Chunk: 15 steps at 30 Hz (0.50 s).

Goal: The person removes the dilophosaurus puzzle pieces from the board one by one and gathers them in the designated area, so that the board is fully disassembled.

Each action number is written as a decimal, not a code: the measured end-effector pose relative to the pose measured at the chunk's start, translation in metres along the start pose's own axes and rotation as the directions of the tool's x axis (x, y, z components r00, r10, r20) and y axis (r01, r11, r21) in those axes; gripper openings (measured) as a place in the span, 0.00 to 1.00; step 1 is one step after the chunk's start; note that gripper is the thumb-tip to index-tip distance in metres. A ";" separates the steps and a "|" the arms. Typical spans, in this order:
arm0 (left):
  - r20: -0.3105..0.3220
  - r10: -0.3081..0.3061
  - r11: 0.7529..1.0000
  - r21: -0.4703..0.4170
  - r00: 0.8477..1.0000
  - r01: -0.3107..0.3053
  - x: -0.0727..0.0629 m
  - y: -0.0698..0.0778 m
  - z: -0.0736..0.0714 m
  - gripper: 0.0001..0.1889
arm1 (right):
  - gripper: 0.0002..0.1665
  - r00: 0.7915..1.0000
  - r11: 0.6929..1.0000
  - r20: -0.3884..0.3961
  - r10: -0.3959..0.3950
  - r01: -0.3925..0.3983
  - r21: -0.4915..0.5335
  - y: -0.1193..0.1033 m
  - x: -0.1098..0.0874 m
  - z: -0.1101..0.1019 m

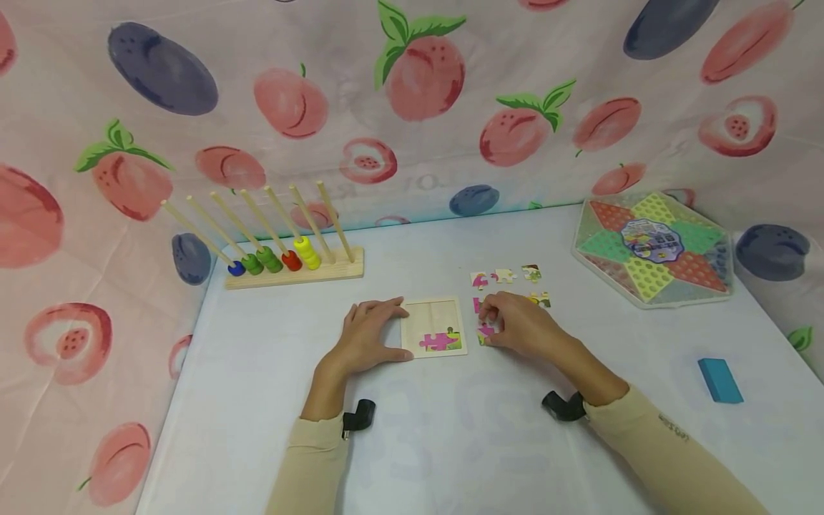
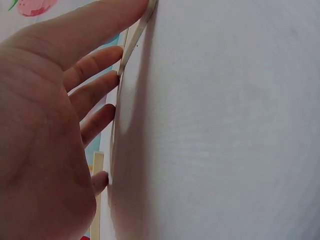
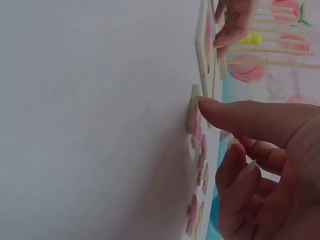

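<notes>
A square wooden puzzle tray [image 1: 417, 312] lies in front of the person, with joined pink and green jigsaw pieces [image 1: 440, 341] in its lower right part. My left hand [image 1: 368, 336] rests at the tray's left side, thumb at the near corner and forefinger at the far one, fingers spread in the left wrist view. To the right, my right hand [image 1: 524, 325] reaches over loose jigsaw pieces. Its thumb tip touches a pink and green jigsaw piece [image 3: 193, 112] lying on the table, while the bent fingers stand apart from the thumb above it.
More loose jigsaw pieces [image 1: 505, 275] lie beyond the right hand. A wooden bead counter [image 1: 296, 272] with coloured beads stands back left. At the back right lies a hexagonal Chinese checkers board [image 1: 653, 250], and a blue block [image 1: 721, 380] sits nearer at right. A fruit-print cloth rises behind.
</notes>
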<state>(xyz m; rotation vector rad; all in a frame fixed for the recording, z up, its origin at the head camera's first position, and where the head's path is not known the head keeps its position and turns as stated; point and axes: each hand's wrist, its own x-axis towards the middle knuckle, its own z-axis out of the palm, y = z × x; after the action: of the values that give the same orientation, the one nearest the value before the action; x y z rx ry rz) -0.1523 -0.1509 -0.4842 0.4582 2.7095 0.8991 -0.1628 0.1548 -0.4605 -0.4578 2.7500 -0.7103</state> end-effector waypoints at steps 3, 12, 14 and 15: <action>0.004 -0.002 1.000 -0.004 1.000 0.002 0.000 0.001 0.000 0.35 | 0.21 1.000 1.000 0.002 -0.016 0.016 0.011 -0.004 0.004 -0.003; 0.006 -0.012 1.000 -0.001 1.000 0.012 0.000 0.001 0.000 0.36 | 0.21 1.000 0.999 0.009 -0.028 0.028 0.022 -0.020 0.014 -0.012; 0.009 -0.016 1.000 -0.002 1.000 0.016 0.000 0.001 0.000 0.36 | 0.20 0.999 0.998 0.018 -0.052 0.051 0.032 -0.023 0.015 -0.013; 0.007 -0.014 1.000 -0.002 1.000 0.014 0.000 0.001 0.000 0.36 | 0.20 0.997 0.997 0.024 -0.071 0.070 0.040 -0.024 0.016 -0.012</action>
<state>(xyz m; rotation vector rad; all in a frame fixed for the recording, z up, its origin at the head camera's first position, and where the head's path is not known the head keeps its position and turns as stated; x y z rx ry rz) -0.1524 -0.1501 -0.4837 0.4404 2.7015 0.8954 -0.1759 0.1346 -0.4409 -0.5538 2.7027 -0.7681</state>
